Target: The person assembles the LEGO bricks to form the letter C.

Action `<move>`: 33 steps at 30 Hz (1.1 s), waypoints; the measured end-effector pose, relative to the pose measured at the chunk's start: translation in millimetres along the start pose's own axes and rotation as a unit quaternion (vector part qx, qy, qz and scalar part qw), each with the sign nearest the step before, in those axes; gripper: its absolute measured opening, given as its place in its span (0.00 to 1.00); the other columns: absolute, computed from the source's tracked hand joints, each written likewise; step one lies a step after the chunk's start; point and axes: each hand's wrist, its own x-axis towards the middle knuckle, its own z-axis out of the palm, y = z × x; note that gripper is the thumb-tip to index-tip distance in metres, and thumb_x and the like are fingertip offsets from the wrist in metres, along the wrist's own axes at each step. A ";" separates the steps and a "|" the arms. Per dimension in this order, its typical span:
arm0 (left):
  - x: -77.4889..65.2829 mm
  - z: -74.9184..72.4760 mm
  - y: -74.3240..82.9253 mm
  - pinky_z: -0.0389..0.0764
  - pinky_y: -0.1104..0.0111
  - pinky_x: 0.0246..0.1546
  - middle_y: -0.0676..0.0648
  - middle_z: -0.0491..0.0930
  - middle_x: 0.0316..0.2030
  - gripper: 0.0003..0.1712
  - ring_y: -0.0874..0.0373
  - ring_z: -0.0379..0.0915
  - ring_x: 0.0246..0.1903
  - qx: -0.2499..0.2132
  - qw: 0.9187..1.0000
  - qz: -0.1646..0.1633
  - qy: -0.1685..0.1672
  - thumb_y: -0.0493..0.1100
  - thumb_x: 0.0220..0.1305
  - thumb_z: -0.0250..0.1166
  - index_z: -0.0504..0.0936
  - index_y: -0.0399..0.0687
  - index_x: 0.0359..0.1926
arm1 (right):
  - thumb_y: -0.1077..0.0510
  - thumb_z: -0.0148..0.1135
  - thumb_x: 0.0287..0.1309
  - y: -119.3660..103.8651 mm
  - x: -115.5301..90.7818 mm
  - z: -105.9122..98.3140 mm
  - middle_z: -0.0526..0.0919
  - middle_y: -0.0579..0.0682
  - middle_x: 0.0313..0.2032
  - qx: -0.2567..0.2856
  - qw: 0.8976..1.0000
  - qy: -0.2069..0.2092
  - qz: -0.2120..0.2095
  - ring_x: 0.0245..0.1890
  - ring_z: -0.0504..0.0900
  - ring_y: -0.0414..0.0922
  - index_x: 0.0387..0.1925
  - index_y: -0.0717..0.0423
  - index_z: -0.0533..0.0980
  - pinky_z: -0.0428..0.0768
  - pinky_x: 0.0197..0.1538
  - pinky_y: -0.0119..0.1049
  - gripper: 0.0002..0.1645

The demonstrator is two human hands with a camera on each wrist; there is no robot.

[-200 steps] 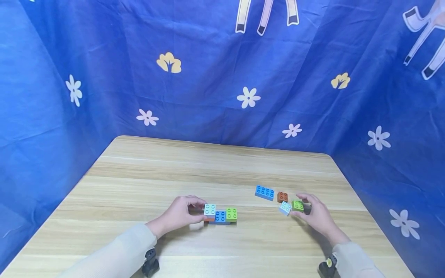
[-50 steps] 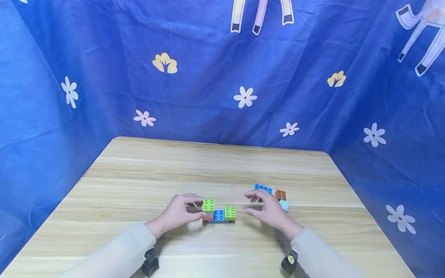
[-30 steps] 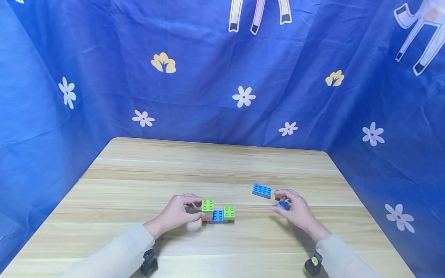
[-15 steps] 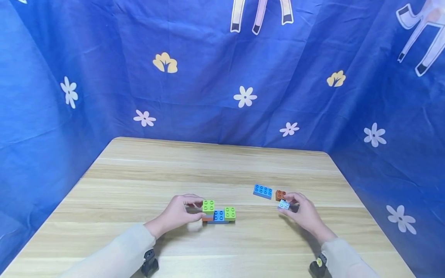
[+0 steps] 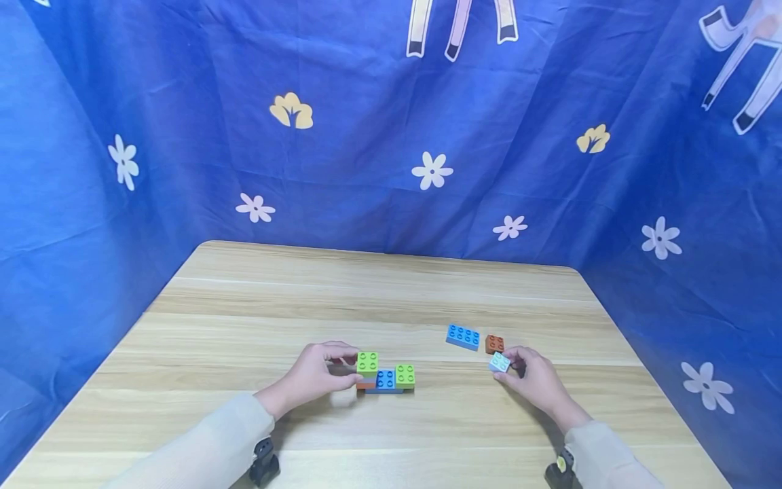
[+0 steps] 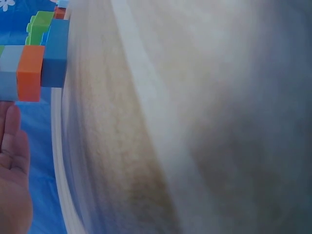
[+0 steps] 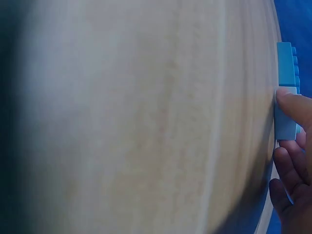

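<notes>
My left hand [image 5: 320,373] holds the left end of a small building-brick structure, thumb in front and fingers behind. Its base is a blue brick [image 5: 385,381]. On the left end rises a column of an orange brick [image 6: 30,73], a light blue brick [image 6: 9,73] and a green brick [image 5: 367,364] on top. Another green brick [image 5: 405,375] sits on the right end, with bare blue studs between. Farther right, my right hand [image 5: 537,382] pinches a loose light blue brick [image 5: 499,363] between thumb and fingers; in the right wrist view the thumb lies against its side.
Just beyond the right hand lie a reddish-brown brick [image 5: 495,343] and a longer blue brick [image 5: 463,337]. The wooden table [image 5: 391,285] is bordered at the back and sides by a blue patterned cloth [image 5: 354,136].
The right hand moved the loose green brick onto the left column, came away without it, then returned right and took hold of the light blue brick. The left hand stayed at the structure.
</notes>
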 end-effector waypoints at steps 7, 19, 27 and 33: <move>-0.3 0.4 -1.5 0.81 0.64 0.43 0.50 0.82 0.40 0.23 0.53 0.79 0.39 0.001 1.000 -0.002 0.000 0.42 0.49 0.75 0.83 0.37 0.46 | 0.54 0.78 0.41 -7.5 5.0 -3.3 0.79 0.43 0.33 0.004 1.000 0.001 -0.013 0.36 0.79 0.43 0.41 0.56 0.78 0.80 0.41 0.41 0.24; -0.8 0.2 0.2 0.81 0.64 0.42 0.51 0.81 0.38 0.22 0.55 0.78 0.37 0.012 1.000 0.005 0.003 0.41 0.48 0.75 0.83 0.35 0.45 | 0.56 0.77 0.43 -43.7 25.3 -8.5 0.77 0.46 0.30 0.052 0.997 0.002 -0.059 0.32 0.77 0.45 0.43 0.55 0.79 0.80 0.38 0.42 0.23; -1.0 0.0 2.1 0.81 0.64 0.42 0.50 0.82 0.39 0.22 0.55 0.79 0.37 0.016 1.000 0.013 0.005 0.40 0.48 0.75 0.83 0.35 0.45 | 0.56 0.77 0.44 -80.5 33.0 -1.4 0.78 0.49 0.32 0.074 0.993 -0.014 -0.093 0.31 0.77 0.51 0.44 0.54 0.80 0.77 0.32 0.36 0.23; -1.2 -0.1 2.3 0.81 0.64 0.42 0.50 0.82 0.38 0.22 0.54 0.79 0.37 0.014 1.000 0.014 0.004 0.41 0.48 0.75 0.83 0.35 0.45 | 0.50 0.76 0.45 -105.4 37.4 7.9 0.79 0.40 0.37 0.061 0.992 -0.026 -0.111 0.38 0.79 0.44 0.46 0.50 0.80 0.78 0.43 0.44 0.24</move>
